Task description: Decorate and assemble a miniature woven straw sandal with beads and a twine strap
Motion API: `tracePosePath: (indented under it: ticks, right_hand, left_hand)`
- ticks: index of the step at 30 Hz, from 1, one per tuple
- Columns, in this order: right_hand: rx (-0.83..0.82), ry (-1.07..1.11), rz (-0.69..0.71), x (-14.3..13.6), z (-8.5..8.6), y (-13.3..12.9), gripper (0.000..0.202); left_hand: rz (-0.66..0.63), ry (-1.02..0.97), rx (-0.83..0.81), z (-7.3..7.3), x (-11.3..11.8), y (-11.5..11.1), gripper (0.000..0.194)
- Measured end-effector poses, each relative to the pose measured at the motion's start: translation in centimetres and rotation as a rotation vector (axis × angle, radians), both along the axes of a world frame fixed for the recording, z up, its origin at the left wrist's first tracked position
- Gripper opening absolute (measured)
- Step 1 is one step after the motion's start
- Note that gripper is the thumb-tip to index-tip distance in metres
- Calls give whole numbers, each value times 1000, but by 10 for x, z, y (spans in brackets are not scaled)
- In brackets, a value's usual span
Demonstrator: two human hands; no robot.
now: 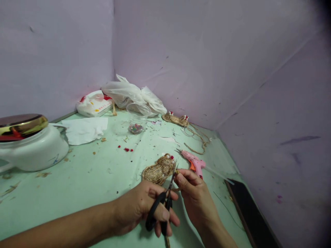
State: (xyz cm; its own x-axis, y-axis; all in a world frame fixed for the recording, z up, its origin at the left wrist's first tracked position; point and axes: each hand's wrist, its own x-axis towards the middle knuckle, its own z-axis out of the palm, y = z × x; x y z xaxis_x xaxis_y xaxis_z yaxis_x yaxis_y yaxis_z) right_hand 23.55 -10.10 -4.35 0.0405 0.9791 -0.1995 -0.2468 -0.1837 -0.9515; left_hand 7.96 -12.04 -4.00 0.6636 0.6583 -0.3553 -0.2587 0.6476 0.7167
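Observation:
Black-handled scissors (pixel 169 193) sit in my left hand (pixel 143 205), with its fingers through the handles and the blades pointing up and away. Close by, my right hand (pixel 195 191) pinches the end of a tan twisted cord (pixel 176 172) beside the blade tips. Part of the cord passes behind the scissors, and a length of it shows below my left hand. Just beyond both hands lies a woven straw slipper sole (pixel 158 169) with red and white beads at its far end. A pink glue gun (pixel 193 161) rests past my right hand.
A second straw piece (pixel 176 119) with beads and loose cord lies by the wall. A clear cup of beads (pixel 136 128), loose red beads (pixel 126 150), white plastic bags (pixel 134 94), a tissue (pixel 85 131), a white pot (pixel 36 151) and a dark tray (pixel 250 213) surround the work area.

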Motion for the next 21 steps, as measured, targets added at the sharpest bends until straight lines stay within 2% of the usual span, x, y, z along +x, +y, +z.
tracePosePath:
  ticks: [11, 17, 21]
  right_hand:
    - [-20, 121, 11, -2, 5, -1, 24]
    - [-44, 166, 13, 0, 5, 1, 25]
    - [-27, 149, 31, 1, 4, 3, 25]
  left_hand:
    - [1, 55, 47, -5, 0, -3, 34]
    - [37, 42, 110, -3, -5, 2, 49]
    - [60, 60, 153, 2, -11, 6, 49]
